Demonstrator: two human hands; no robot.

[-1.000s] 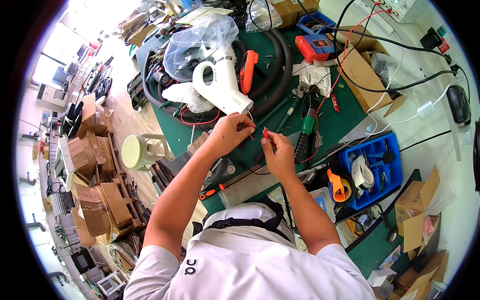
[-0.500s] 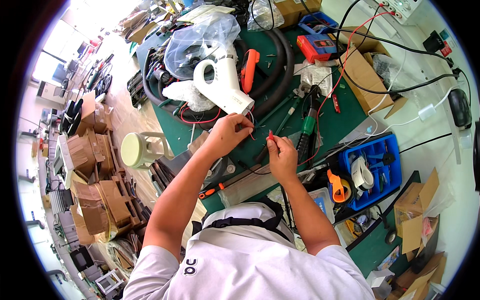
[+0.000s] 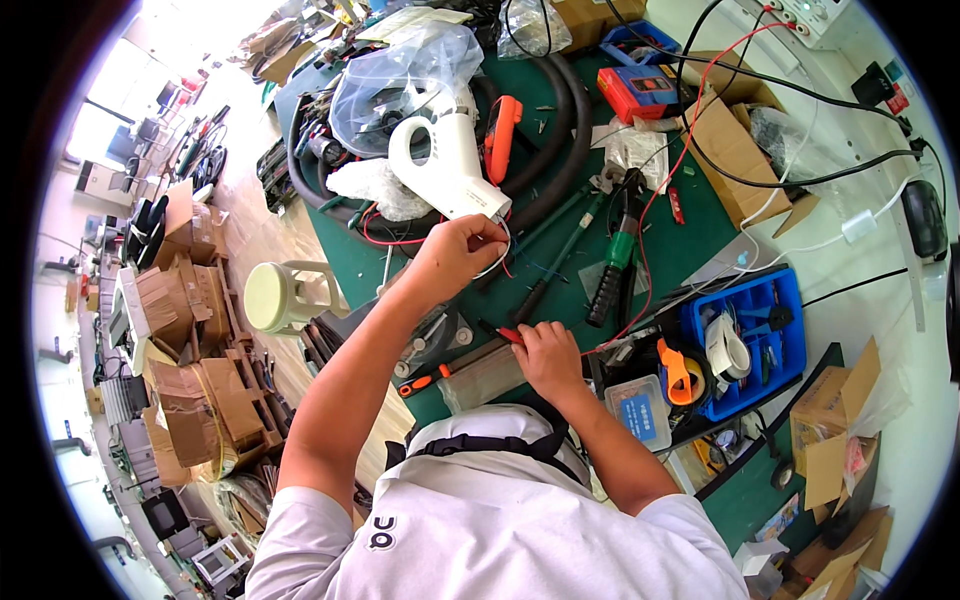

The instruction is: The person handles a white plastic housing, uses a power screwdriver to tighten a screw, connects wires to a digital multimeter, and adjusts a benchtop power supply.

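A white handheld appliance with a loop handle [image 3: 452,170] lies on the green bench mat, thin wires coming out of its near end. My left hand [image 3: 458,258] is closed in a pinch on a white wire [image 3: 498,262] just below that end; a thin red wire hangs beside it. Lower and to the right, my right hand [image 3: 550,358] is closed on a red clip [image 3: 511,336], fingers bent over it, close above the mat. The clip's tip points left, beside a small black clip [image 3: 487,326]. A red lead [image 3: 652,290] runs from behind my right hand up to a bench instrument.
A green-handled tool [image 3: 618,250], a screwdriver [image 3: 425,380] and an orange-red tool [image 3: 502,138] lie about. Thick black hose [image 3: 575,130] curls behind the appliance. A blue parts bin [image 3: 795,335] stands right, below cables; a stool [image 3: 272,298] is left.
My right hand has moved down and toward me with the red clip, away from the left hand and beside the black clip. The left hand stays near the appliance's end, with the white wire now showing.
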